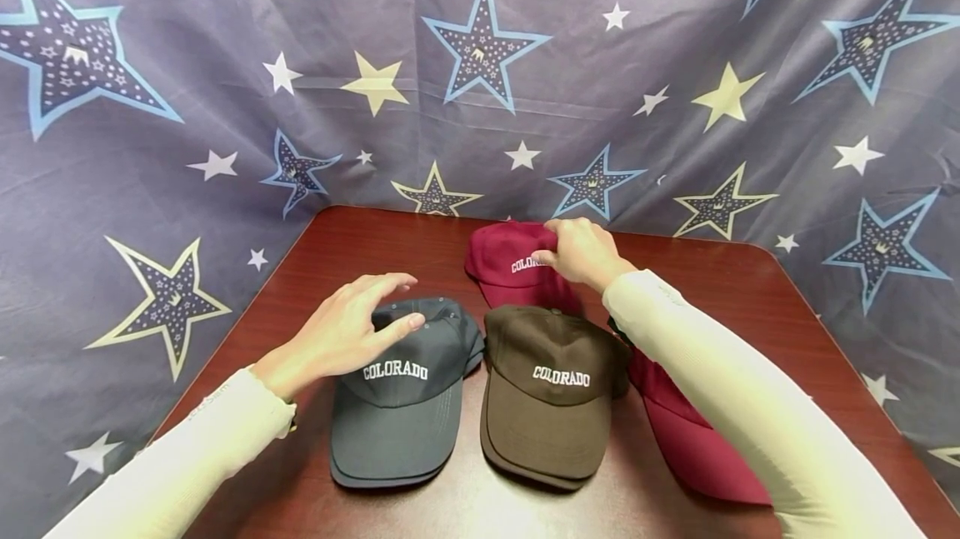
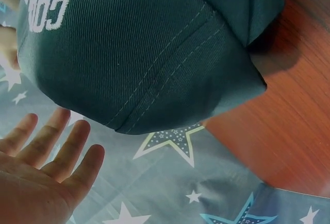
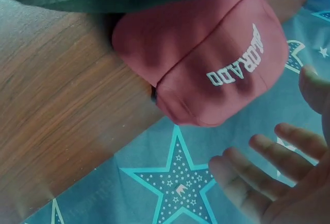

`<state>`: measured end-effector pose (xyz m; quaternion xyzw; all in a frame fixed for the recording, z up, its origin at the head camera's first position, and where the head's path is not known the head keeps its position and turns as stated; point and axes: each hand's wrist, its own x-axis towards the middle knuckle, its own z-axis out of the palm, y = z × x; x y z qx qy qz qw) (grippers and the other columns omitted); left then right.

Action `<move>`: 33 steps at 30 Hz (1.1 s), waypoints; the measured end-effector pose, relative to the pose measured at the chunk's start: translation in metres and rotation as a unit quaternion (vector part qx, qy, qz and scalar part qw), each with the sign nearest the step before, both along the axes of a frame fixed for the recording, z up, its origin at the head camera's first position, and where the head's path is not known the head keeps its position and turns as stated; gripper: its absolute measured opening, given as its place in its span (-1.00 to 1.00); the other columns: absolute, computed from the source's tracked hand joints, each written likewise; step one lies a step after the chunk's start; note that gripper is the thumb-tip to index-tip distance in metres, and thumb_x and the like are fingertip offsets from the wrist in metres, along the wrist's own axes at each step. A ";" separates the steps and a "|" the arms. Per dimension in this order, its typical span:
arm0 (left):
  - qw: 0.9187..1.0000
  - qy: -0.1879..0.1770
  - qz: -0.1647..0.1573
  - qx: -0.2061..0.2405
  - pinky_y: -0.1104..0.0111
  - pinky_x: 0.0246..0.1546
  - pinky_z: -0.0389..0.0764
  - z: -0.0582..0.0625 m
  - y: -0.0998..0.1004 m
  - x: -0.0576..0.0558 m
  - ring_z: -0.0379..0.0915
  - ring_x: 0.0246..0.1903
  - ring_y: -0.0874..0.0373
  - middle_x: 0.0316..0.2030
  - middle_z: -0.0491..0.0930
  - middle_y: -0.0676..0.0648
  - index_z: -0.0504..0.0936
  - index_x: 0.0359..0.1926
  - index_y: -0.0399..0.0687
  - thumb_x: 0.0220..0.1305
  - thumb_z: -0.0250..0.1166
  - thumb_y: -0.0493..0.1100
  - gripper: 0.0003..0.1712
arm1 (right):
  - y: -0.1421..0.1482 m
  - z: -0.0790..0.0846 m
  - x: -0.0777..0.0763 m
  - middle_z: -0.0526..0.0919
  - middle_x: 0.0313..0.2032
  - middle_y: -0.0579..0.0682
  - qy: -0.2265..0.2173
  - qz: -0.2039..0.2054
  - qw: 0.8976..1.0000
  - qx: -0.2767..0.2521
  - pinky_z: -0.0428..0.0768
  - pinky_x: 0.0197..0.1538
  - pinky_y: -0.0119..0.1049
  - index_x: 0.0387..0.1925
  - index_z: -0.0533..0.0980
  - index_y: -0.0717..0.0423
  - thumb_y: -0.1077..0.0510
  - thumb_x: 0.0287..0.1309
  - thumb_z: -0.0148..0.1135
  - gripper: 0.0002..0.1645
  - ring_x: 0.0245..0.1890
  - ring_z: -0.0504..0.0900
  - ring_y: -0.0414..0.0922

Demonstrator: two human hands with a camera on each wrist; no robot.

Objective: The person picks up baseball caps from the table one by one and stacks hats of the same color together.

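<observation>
In the head view, my left hand (image 1: pixel 341 335) hovers at the left side of a dark grey-blue cap (image 1: pixel 397 439) lettered COLORADO, fingers extended. The left wrist view shows those fingers (image 2: pixel 75 141) apart from the cap's crown (image 2: pixel 118 54). My right hand (image 1: pixel 585 254) is over the right side of a dark red cap (image 1: pixel 495 252) at the back, covering part of its lettering. In the right wrist view, its fingers (image 3: pixel 252 183) are spread with a gap to the red cap (image 3: pixel 221 64). Neither hand holds anything.
A brown COLORADO cap (image 1: pixel 551 431) sits at the middle front, its crown overlapping the back red cap's brim. Another red cap (image 1: pixel 697 447) lies at right, partly under my right sleeve (image 1: pixel 735 381). The wooden table (image 1: pixel 375 247) meets a star-patterned cloth (image 1: pixel 525 64) behind.
</observation>
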<state>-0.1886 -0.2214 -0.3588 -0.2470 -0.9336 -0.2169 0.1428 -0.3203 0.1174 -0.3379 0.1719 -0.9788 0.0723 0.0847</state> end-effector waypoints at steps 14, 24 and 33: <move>1.000 0.001 0.000 -0.001 0.11 0.08 0.37 0.001 -0.001 0.002 0.34 0.07 0.19 0.09 0.46 0.12 0.42 0.21 0.19 0.15 0.10 0.47 -0.26 | -0.022 -0.019 -0.018 0.45 0.20 0.08 -0.047 0.012 0.997 0.058 0.43 0.13 0.00 0.31 0.30 0.01 -0.27 0.02 0.34 -0.10 0.13 0.44 0.08; 1.000 0.000 0.002 -0.003 0.11 0.08 0.37 0.001 -0.001 0.002 0.34 0.08 0.18 0.09 0.47 0.12 0.42 0.22 0.22 0.16 0.10 0.47 -0.27 | -0.016 -0.031 -0.024 0.52 0.02 0.16 -0.069 0.022 0.997 0.042 0.45 0.08 -0.03 0.03 0.41 0.13 -0.10 0.06 0.37 -0.40 -0.01 0.52 0.11; 1.000 0.002 0.005 -0.004 0.12 0.06 0.39 0.000 -0.002 0.002 0.35 0.06 0.20 0.09 0.47 0.12 0.43 0.21 0.22 0.15 0.11 0.47 -0.28 | -0.010 -0.031 -0.026 0.63 -0.21 0.23 -0.053 0.008 0.997 0.050 0.53 -0.06 0.00 -0.26 0.51 0.13 0.02 0.03 0.40 -0.66 -0.16 0.59 0.14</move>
